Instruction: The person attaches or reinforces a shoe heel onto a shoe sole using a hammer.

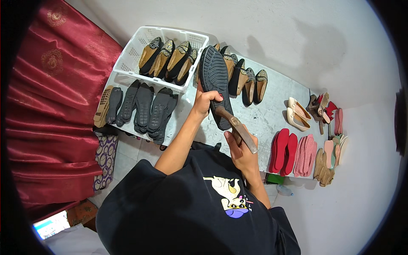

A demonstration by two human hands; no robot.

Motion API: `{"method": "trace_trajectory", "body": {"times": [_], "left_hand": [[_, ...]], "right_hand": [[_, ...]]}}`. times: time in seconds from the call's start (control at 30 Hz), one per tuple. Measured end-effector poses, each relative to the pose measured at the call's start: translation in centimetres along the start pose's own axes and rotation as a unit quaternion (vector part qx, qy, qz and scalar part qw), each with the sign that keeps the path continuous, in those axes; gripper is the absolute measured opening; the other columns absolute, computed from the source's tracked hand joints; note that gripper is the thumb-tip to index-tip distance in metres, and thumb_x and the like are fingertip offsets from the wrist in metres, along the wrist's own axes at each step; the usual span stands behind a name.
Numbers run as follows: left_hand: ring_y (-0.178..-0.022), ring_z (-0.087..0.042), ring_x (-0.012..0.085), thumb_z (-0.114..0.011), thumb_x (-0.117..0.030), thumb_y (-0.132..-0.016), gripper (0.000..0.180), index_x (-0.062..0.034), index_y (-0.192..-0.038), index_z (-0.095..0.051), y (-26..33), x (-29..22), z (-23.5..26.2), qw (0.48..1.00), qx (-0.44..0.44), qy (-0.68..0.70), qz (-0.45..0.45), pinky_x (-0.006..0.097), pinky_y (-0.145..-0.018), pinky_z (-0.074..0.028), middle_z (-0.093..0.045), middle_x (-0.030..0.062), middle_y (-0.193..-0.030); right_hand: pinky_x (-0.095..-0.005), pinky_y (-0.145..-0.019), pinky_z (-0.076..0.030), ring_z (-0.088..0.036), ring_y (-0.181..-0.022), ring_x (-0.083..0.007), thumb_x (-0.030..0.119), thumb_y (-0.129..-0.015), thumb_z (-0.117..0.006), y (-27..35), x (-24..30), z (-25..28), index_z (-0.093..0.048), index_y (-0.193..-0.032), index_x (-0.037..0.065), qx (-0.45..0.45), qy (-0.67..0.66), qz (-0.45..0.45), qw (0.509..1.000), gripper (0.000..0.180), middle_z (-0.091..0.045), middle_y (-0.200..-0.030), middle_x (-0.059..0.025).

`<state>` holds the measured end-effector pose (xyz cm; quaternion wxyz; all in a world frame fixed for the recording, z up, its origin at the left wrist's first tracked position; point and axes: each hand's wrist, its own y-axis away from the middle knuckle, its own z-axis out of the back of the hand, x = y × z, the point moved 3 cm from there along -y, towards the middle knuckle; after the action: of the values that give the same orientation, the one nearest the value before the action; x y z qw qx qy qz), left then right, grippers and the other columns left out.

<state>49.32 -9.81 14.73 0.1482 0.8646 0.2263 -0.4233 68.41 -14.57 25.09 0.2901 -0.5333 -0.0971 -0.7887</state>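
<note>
My left hand (205, 102) is wrapped round a shoe, its black ridged sole (214, 70) turned up toward me and its thumb lying on the sole. In my right hand (244, 158) is a hammer (238, 128) with a worn brown head. One end of the head is at the sole, near the heel part; whether it touches I cannot tell. The hammer's handle is mostly hidden by the hand. Behind the held shoe, several black flats with patterned toes (249, 89) stand on the table.
On the pale table (272, 102), a white plastic basket (127, 63) holds several similar flats. Stacked black soles (144, 106) and tan soles (103, 106) lie at left. At right are cream shoes (297, 114), red insoles (283, 151), pink insoles (305, 156) and a red curtain (55, 106) hangs left.
</note>
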Motion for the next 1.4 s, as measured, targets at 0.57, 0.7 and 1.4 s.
{"method": "trace_trajectory", "body": {"times": [0.57,0.7,1.4], "left_hand": [[-0.077,-0.067,0.0147,-0.072,-0.01,-0.081,0.037,-0.0019,-0.116,-0.061,0.9,1.1,0.1,0.987,0.07,0.031,0.143,0.029,-0.069,-0.057,-0.068,0.0052,-0.093],[-0.077,-0.066,0.0139,-0.071,-0.01,-0.081,0.034,-0.0025,-0.112,-0.062,1.0,1.6,0.3,0.984,0.077,0.007,0.159,0.028,-0.069,-0.056,-0.068,0.0042,-0.094],[-0.1,-0.059,0.0158,-0.072,-0.013,-0.084,0.053,-0.0013,-0.131,-0.052,1.0,2.6,0.2,0.98,0.101,-0.047,0.168,0.029,-0.092,-0.046,-0.064,0.0064,-0.113]], "right_hand": [[-0.0323,-0.048,-0.036,-0.039,-0.049,-0.0161,0.013,-0.095,-0.066,0.0,0.6,0.7,-0.06,-0.097,-0.003,-0.001,0.019,-0.02,1.0,0.017,-0.044,-0.058,-0.0099],[-0.0344,-0.049,-0.037,-0.042,-0.047,-0.0211,0.014,-0.095,-0.066,-0.2,0.8,0.9,-0.058,-0.093,-0.003,0.004,0.034,-0.027,0.999,0.019,-0.047,-0.058,-0.011],[-0.037,-0.05,-0.043,-0.057,-0.05,-0.0318,0.011,-0.093,-0.066,-0.4,0.6,0.1,-0.054,-0.087,-0.002,0.016,0.033,-0.028,0.999,0.018,-0.057,-0.061,-0.0173]]}}
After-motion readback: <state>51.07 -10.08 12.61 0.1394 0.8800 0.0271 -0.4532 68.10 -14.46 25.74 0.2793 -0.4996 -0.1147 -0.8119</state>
